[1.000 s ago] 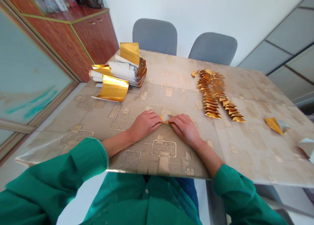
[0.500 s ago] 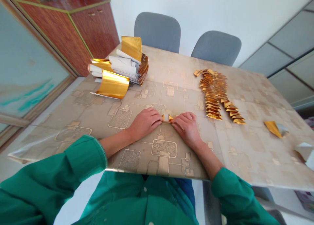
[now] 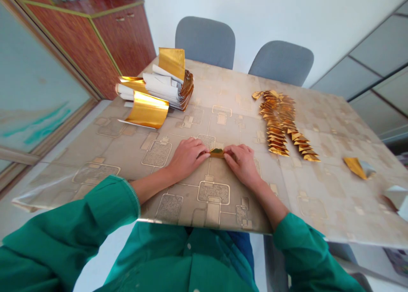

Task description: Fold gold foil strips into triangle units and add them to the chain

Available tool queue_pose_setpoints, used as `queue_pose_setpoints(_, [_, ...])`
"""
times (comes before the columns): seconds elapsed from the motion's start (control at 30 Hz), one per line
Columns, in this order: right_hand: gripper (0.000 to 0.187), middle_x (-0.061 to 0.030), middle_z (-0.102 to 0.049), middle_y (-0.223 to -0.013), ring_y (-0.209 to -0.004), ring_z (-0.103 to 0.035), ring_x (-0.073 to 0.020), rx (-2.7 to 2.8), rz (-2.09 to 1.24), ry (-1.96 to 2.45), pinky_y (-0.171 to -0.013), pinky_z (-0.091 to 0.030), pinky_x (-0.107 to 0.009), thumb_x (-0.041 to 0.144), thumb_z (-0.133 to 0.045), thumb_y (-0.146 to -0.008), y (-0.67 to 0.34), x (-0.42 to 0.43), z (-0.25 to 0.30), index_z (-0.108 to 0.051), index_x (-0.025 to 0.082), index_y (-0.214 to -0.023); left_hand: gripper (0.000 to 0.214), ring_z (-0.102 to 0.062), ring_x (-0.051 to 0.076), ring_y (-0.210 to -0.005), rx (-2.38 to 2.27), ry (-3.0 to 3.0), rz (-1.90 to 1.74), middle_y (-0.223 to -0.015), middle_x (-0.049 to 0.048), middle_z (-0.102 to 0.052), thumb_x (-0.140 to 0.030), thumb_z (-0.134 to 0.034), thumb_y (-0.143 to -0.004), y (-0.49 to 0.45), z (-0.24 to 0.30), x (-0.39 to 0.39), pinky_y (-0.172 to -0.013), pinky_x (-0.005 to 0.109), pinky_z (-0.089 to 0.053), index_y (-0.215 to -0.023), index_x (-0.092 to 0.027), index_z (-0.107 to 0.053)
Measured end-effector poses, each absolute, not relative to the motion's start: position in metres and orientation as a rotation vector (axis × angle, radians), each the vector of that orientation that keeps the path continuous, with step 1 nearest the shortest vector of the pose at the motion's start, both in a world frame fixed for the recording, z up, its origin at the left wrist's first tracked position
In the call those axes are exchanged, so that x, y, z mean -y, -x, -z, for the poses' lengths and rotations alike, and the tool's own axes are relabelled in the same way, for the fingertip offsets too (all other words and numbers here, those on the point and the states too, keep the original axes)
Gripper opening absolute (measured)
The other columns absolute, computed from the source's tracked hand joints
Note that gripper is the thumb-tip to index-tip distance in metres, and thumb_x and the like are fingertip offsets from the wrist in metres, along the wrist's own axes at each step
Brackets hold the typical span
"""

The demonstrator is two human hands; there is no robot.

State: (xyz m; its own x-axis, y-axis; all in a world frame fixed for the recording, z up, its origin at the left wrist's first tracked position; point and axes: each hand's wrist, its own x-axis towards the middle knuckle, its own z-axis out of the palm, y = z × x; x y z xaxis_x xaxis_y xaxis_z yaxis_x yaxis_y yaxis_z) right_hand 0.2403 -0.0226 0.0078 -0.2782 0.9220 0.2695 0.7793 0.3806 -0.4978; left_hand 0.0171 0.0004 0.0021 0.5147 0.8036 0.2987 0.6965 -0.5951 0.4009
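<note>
A small folded piece of gold foil paper (image 3: 217,153) lies low over the table in front of me, its gold face showing. My left hand (image 3: 190,157) pinches its left end between thumb and fingers. At the opposite end, my right hand (image 3: 241,162) grips it the same way. The fingertips hide both ends of the paper. Beyond my left hand sits a stack of gold-and-white paper sheets (image 3: 162,88), some curling upward. Past my right hand, folded gold paper pieces (image 3: 276,122) lie nested in two long rows.
The table (image 3: 223,215) has a patterned cover. On its right side lie a loose gold paper piece (image 3: 355,168) and a white paper (image 3: 397,196). Two grey chairs (image 3: 205,39) stand along the far edge, with a wooden cabinet (image 3: 124,41) at the back left.
The paper between my hands has turned or folded: its white side showed between gold corners, and now a gold strip faces me. My hands have barely shifted.
</note>
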Motion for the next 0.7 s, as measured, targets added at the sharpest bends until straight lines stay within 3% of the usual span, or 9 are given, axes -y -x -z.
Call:
queue_pose_setpoints(0.3, [0.006,0.0001,-0.064,-0.071,-0.074,-0.057,-0.0191,2.054,-0.449,1.467,-0.073,-0.04,-0.032,0.023,-0.057,-0.089,-0.237,0.018,-0.01,-0.062,0.023,-0.088,0.017,-0.056,0.021,-0.087,-1.31,-2.485,-0.65,-0.086,0.0023,-0.066,-0.033,-0.06,-0.096,-0.017,-0.005,-0.005,-0.077,0.035,-0.038,-0.089,-0.02,-0.069])
queue_pose_setpoints(0.53, [0.015,-0.0005,-0.063,-0.069,-0.072,-0.057,-0.0183,2.128,-0.386,1.447,-0.074,-0.04,-0.033,0.027,-0.054,-0.094,-0.239,0.014,-0.004,-0.067,0.023,-0.09,0.022,-0.054,0.02,-0.083,-1.322,-2.54,-0.676,-0.086,0.0031,-0.065,-0.033,-0.054,-0.098,-0.018,-0.003,-0.005,-0.074,0.034,-0.037,-0.086,-0.019,-0.066])
queue_pose_setpoints(0.7, [0.014,-0.0008,-0.065,-0.073,-0.075,-0.056,-0.0189,2.113,-0.353,1.515,-0.076,-0.036,-0.033,0.03,-0.055,-0.095,-0.237,0.014,0.003,-0.067,0.023,-0.092,0.021,-0.053,0.02,-0.08,-1.388,-2.584,-0.664,-0.08,0.0028,-0.063,-0.031,-0.059,-0.095,-0.021,-0.003,-0.005,-0.071,0.034,-0.036,-0.078,-0.018,-0.062])
